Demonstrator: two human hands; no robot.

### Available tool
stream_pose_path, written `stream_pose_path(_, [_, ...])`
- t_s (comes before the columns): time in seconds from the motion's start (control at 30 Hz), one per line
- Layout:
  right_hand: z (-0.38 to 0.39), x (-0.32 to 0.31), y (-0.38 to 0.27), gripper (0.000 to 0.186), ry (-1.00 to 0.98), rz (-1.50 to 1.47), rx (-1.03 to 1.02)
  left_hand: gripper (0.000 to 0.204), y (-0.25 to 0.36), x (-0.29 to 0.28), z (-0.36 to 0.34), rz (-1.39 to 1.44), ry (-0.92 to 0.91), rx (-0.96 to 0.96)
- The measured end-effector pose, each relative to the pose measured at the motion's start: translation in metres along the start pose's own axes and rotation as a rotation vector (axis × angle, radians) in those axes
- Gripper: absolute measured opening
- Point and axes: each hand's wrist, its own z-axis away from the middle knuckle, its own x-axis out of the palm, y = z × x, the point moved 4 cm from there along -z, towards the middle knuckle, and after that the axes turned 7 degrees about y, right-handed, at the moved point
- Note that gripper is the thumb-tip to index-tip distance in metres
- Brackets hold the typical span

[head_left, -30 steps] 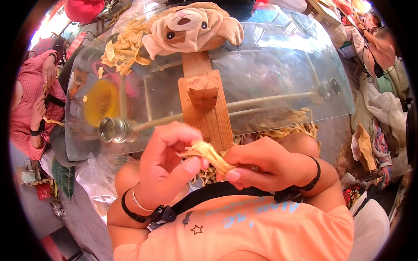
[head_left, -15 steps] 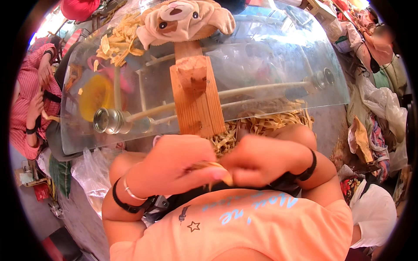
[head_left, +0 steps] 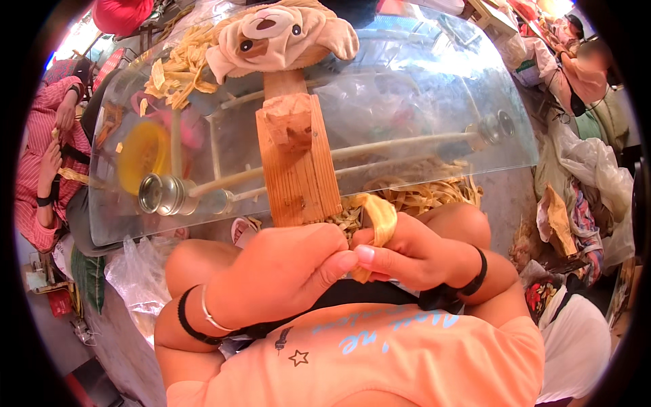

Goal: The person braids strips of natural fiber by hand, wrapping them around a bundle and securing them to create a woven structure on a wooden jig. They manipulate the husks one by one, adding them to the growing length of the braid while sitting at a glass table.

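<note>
A pale yellow dried strip arches up between my hands, low in front of the wooden stand. My left hand is closed on the lower part of the strip, which its fingers mostly hide. My right hand pinches the same strip, its thumb touching or very close to my left thumb. Behind and below the glass tabletop's near edge lies a heap of similar strips. The stand rests on the glass tabletop.
A plush dog-faced cloth tops the stand, beside more strips. A person in striped pink handles a strip at left; another person is at upper right. Plastic bags and cloth bundles lie at both sides.
My hands have dipped lower and drawn together; the strip, earlier lying across between them, now loops upward above my right thumb. The view has shifted slightly.
</note>
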Motion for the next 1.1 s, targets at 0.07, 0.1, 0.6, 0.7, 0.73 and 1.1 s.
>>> stream_pose_path(0.07, [-0.002, -0.001, -0.007, 0.029, 0.132, 0.145, -0.196, 0.014, -0.006, 0.005, 0.004, 0.006, 0.086, -0.038])
stream_pose_path(0.1, [-0.004, 0.000, -0.006, 0.025, 0.215, 0.181, -0.290, 0.021, -0.006, 0.007, 0.002, -0.086, 0.169, 0.073])
stream_pose_path(0.6, [-0.006, -0.001, -0.002, 0.019, 0.229, -0.221, -0.325, 0.034, -0.028, 0.002, -0.005, 0.280, 0.156, 0.146])
stream_pose_path(0.7, [-0.010, -0.011, -0.017, 0.025, 0.403, 0.512, -0.679, 0.030, -0.030, 0.002, 0.000, 0.444, 0.161, -0.012])
stream_pose_path(0.73, [-0.013, -0.013, -0.018, 0.025, 0.446, 0.701, -0.702, 0.029, -0.028, 0.005, 0.000, 0.433, 0.207, -0.030])
stream_pose_path(1.1, [-0.014, -0.009, -0.016, 0.028, 0.454, 0.621, -0.717, 0.013, -0.024, 0.014, -0.002, 0.135, 0.118, 0.048])
